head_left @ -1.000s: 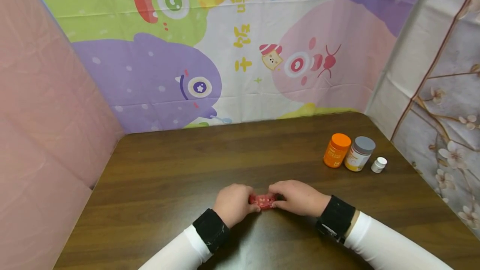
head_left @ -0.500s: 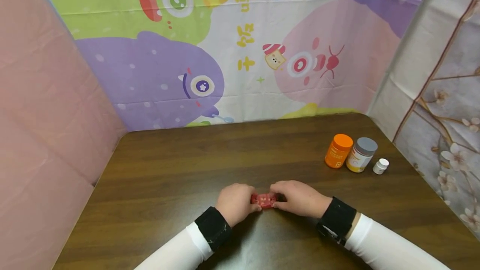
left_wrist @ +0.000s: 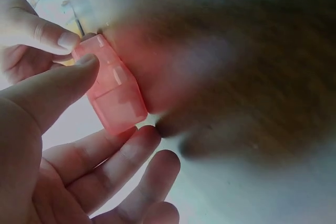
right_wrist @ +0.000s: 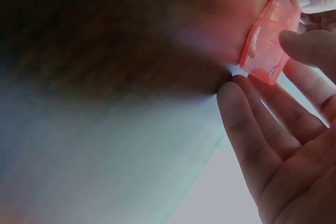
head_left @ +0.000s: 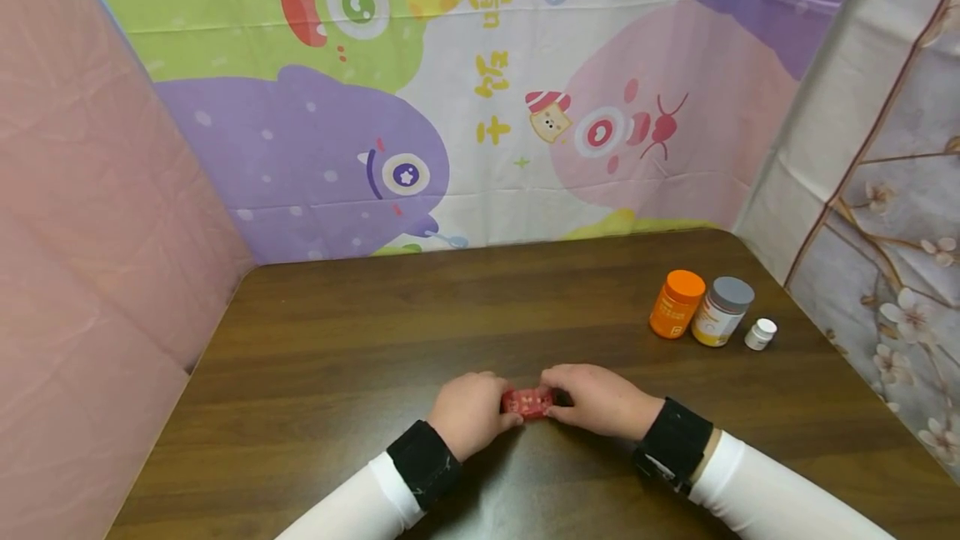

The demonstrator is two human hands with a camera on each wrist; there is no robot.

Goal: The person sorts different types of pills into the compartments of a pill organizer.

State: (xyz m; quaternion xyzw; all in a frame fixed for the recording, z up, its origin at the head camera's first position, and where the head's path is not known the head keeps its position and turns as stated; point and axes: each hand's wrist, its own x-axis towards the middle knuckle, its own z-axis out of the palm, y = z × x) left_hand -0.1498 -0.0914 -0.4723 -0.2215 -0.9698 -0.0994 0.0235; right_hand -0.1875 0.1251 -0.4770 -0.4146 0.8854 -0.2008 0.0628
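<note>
A small translucent red pill box (head_left: 528, 403) with several compartments lies on the brown table between both hands. My left hand (head_left: 468, 412) holds its left end, thumb in front and fingers behind. At the right end my right hand (head_left: 600, 397) pinches it the same way. In the left wrist view the left thumb (left_wrist: 79, 74) overlaps the near face of the pill box (left_wrist: 121, 106), with fingertips at its lower end. Pale shapes show through the wall of the pill box (right_wrist: 268, 45) in the right wrist view.
An orange bottle (head_left: 677, 304), a grey-lidded jar (head_left: 722, 312) and a small white bottle (head_left: 761, 334) stand at the table's back right. A cartoon-print cloth (head_left: 487, 190) hangs behind the wooden table (head_left: 360, 323). Pink cloth (head_left: 112, 232) hangs on the left, flowered cloth (head_left: 900, 215) on the right.
Both hands keep their hold on the pill box, nearly still. The whole head view has shifted slightly.
</note>
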